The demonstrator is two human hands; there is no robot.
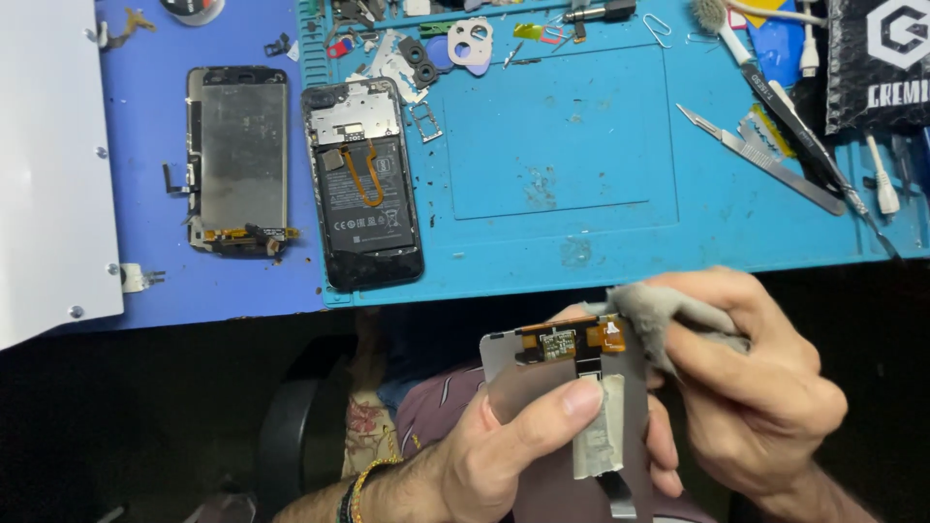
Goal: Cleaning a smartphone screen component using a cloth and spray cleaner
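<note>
Left hand (pixel 504 446): clenched on the screen panel (pixel 542 387), thumb laid across a strip of pale tape (pixel 601 436) on its back, other fingertips curling round the right edge.
Right hand (pixel 746 387): pinching a wad of grey cloth (pixel 664 315) and pressing it to the panel's upper right corner, just beside the orange flex connector (pixel 572 341).
Screen panel: held in the air over the lap, below the near edge of the blue mat (pixel 581 174) — back side up, a black ribbon cable (pixel 620 499) hanging from its lower end.
Mat, left part: an opened phone body (pixel 363 184) with battery and orange flex showing; its lower end reaches almost to the mat's near edge.
Left of mat: a second, stripped screen assembly (pixel 240 160) on a darker blue sheet (pixel 145 145), just beside the phone body but apart from it.
Far left: white panel (pixel 48 165) overlapping the darker sheet's left edge.
Mat, right part: tweezers (pixel 765 160) and a dark-handled tool (pixel 804 136) lying slantwise near the right edge; a black bag (pixel 882 68) at the top right corner.
Mat, far edge: small parts, a camera bezel (pixel 470 44) and a paper clip (pixel 659 29) crowded along it.
Open room: the mat's recessed centre is bare — widest free stretch between phone body and tweezers.
</note>
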